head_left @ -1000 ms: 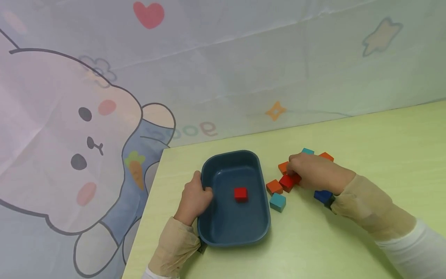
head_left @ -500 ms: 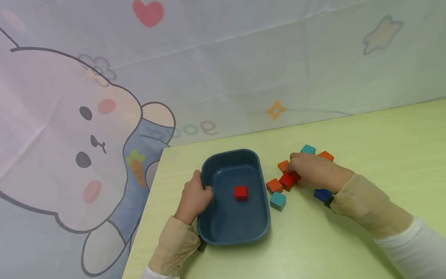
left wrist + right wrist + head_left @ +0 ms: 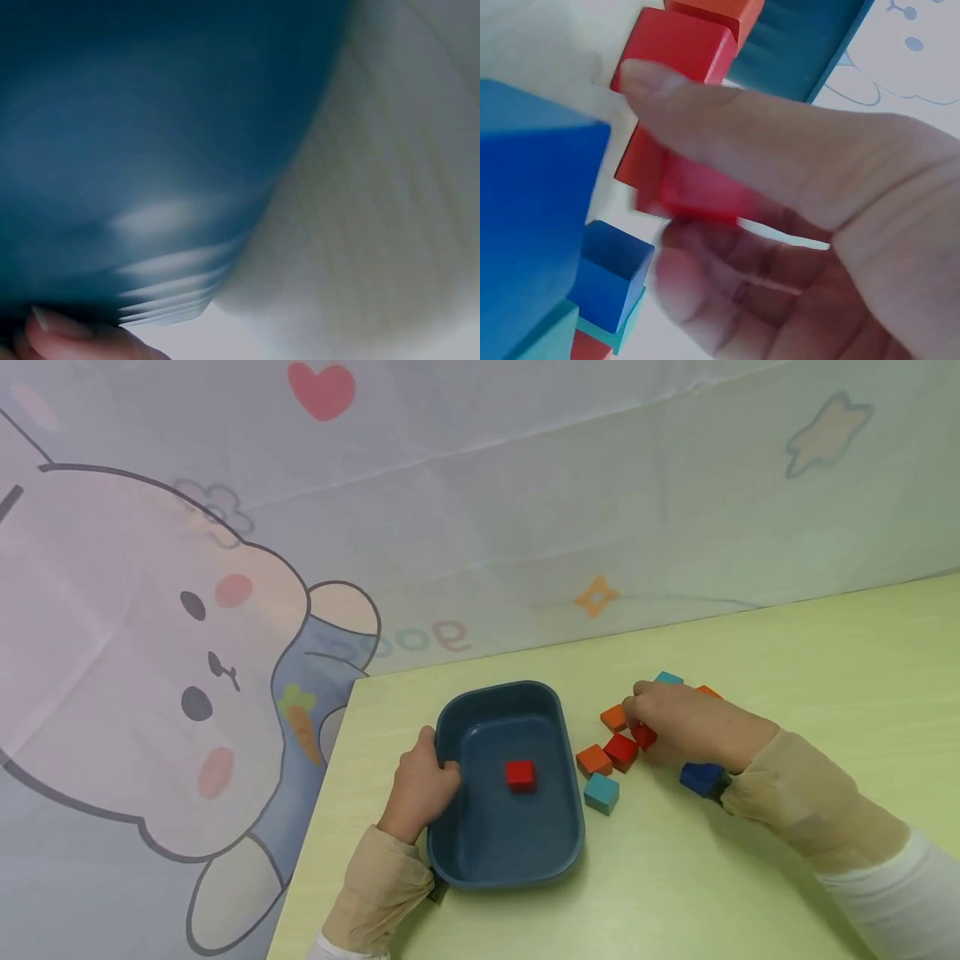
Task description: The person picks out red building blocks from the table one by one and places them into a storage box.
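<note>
My left hand (image 3: 420, 785) grips the left rim of a dark blue rectangular tub (image 3: 510, 852); its thumb lies over the edge. One red block (image 3: 521, 775) sits on the tub's floor. To the right of the tub, my right hand (image 3: 693, 722) pinches another red block (image 3: 705, 187) between thumb and fingers, low over the table. Close to its fingertips lie a third red block (image 3: 621, 752) and an orange block (image 3: 613, 717). In the left wrist view, the tub's wall (image 3: 150, 135) fills much of the picture, with a fingertip at the bottom.
Between tub and right hand lie an orange block (image 3: 594, 761) and a teal block (image 3: 602, 793). Partly hidden by the right hand are a teal block (image 3: 669, 678), an orange block (image 3: 707, 692) and a blue block (image 3: 703, 778). A printed cloth (image 3: 487, 510) hangs behind the table.
My right hand has shifted slightly right with the pinched red block, which now shows more and stands off from the neighbouring red block. The left hand and tub stay put.
</note>
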The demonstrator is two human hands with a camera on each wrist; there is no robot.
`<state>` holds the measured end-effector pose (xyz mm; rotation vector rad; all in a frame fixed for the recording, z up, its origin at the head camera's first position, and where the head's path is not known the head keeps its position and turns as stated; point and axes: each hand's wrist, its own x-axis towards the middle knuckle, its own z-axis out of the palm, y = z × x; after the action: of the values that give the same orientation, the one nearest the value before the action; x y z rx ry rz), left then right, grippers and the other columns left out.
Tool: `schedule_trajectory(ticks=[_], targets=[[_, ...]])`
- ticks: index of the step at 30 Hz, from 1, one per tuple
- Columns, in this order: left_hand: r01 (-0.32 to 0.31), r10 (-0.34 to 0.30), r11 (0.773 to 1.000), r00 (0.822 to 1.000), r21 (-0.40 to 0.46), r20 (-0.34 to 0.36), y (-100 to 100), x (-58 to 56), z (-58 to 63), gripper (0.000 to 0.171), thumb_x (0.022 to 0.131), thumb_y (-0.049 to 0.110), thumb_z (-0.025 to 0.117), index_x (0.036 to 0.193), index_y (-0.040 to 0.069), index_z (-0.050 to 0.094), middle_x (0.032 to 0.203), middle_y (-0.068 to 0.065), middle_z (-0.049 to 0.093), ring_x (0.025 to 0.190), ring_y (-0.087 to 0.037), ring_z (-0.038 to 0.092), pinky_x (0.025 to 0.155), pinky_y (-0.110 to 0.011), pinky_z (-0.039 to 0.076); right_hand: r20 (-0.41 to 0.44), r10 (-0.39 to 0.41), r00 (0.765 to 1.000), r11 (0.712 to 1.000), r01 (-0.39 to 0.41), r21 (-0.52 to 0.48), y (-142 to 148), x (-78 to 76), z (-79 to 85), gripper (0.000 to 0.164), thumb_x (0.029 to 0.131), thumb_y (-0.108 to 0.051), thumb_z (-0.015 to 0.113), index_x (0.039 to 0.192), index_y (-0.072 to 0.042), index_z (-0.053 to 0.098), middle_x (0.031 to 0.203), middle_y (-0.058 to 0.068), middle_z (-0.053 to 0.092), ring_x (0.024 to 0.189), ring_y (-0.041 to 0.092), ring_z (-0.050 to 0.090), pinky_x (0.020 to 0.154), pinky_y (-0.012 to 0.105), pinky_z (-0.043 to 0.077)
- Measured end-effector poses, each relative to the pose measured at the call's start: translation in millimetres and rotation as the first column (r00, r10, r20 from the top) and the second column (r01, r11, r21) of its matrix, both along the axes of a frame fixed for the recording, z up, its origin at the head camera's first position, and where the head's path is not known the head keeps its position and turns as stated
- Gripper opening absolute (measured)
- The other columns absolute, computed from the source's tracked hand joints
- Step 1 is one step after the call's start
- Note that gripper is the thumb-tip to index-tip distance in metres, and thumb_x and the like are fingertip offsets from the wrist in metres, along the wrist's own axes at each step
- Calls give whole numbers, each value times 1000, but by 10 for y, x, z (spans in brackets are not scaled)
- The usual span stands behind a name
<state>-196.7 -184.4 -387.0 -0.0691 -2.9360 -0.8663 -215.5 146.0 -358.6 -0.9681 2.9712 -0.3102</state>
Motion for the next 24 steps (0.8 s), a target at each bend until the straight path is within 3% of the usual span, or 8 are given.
schedule_trajectory(ticks=[8,14,19,24], targets=[[-1,1,1000,1000,0,-3,-1,-15,-8,29,84,7,54,111,-3,50,85,-26,66,58,-27,57,50,-30,42,-84,24,996,997,-30,-64,3,10,134,15,75,-10,83,68,-12,69,66,0,57,61,14,51,57,25,43],[-7,7,1000,1000,-8,-2,4,-11,-6,28,84,7,54,110,-2,50,88,-26,67,59,-28,58,51,-31,43,-202,57,978,986,-87,-145,-77,60,190,5,82,-6,76,81,-7,70,72,3,56,62,12,55,56,23,47],[-9,8,1000,1000,-11,-3,7,-17,-7,28,84,8,54,110,-2,50,85,-25,66,59,-27,57,51,-31,42,-246,89,965,958,-151,-242,-197,173,291,15,83,-3,75,97,0,72,79,4,60,66,11,59,60,24,51],[-16,16,1000,1000,-17,4,3,-18,-10,28,84,9,54,110,0,49,82,-22,64,59,-27,56,51,-30,41,-326,131,936,911,-244,-333,-334,293,387,22,80,-2,77,101,-3,74,84,3,66,68,9,63,61,22,53]])
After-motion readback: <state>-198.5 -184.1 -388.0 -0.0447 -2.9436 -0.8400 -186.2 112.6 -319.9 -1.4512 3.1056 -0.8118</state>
